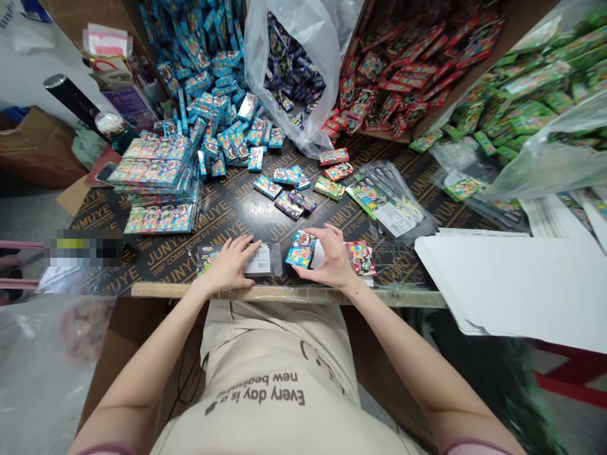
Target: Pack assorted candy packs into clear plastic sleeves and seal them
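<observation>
My left hand (232, 262) lies with its fingers spread on a clear plastic packet (272, 260) with a white barcode label, near the table's front edge. To its right, my right hand (327, 259) has thumb and fingers curved around a small blue box (301, 248), gripping it at its right side. A red box (361, 258) lies partly behind my right hand, with something white beside it. Beyond the hands are loose blue boxes (268, 186), purple boxes (288, 205) and a green box (329, 188). Flat clear packets with a barcode label (393, 218) lie at the right.
Stacked filled packs (159, 218) stand at the left, near a dark bottle (71, 101). Piles of blue, purple, red and green boxes (531, 107) line the back. White sheets (512, 284) overhang the right front edge of the dark table (227, 218).
</observation>
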{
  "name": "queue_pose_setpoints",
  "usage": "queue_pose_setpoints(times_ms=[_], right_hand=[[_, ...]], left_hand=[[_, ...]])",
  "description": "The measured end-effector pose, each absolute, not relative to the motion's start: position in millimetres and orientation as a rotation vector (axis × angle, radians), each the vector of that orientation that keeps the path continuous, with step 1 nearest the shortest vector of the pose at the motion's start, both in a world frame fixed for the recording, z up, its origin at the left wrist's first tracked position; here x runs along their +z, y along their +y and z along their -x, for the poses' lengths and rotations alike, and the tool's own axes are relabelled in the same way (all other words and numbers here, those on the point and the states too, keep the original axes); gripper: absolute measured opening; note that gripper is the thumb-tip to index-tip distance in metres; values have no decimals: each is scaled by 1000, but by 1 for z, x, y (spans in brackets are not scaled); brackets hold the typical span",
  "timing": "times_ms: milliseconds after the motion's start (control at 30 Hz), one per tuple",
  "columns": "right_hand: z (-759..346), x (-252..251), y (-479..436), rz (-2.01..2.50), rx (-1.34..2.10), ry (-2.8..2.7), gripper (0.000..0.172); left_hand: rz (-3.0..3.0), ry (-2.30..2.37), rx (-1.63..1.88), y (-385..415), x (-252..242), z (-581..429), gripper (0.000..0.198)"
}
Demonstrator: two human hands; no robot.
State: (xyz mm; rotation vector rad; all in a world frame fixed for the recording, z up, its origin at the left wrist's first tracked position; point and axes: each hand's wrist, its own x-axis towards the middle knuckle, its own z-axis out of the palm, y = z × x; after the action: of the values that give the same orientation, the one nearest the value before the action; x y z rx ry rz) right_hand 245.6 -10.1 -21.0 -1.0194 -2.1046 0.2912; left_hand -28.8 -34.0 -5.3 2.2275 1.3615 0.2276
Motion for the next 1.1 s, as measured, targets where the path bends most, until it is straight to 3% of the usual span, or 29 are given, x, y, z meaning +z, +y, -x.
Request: queue_pose_setpoints(times_ms=[100,233,567,733,933,1100], right_hand=[[-244,-28,-12,1050,276,-2166,69],[-238,-28,-16,1044,309,-2265,69],[-233,-15,-11,864,627,-2404,83],[-231,-18,-15,1009,565,-2198,100],[-218,-7,-15,882,707,-2240,61],[-235,-22,50,1402,343,-2055,56]], left_hand=[[-2344,1381,117,-36,-13,30,95],[-2408,1350,301,-36,-13,24,104],[-2418,1248,474,-36,2,24,113],[-2327,1325,560,-35,3,26,112],[-2258,1325,618,-33,1,22,113],[-2262,1382,555,-32,-8,20,110]])
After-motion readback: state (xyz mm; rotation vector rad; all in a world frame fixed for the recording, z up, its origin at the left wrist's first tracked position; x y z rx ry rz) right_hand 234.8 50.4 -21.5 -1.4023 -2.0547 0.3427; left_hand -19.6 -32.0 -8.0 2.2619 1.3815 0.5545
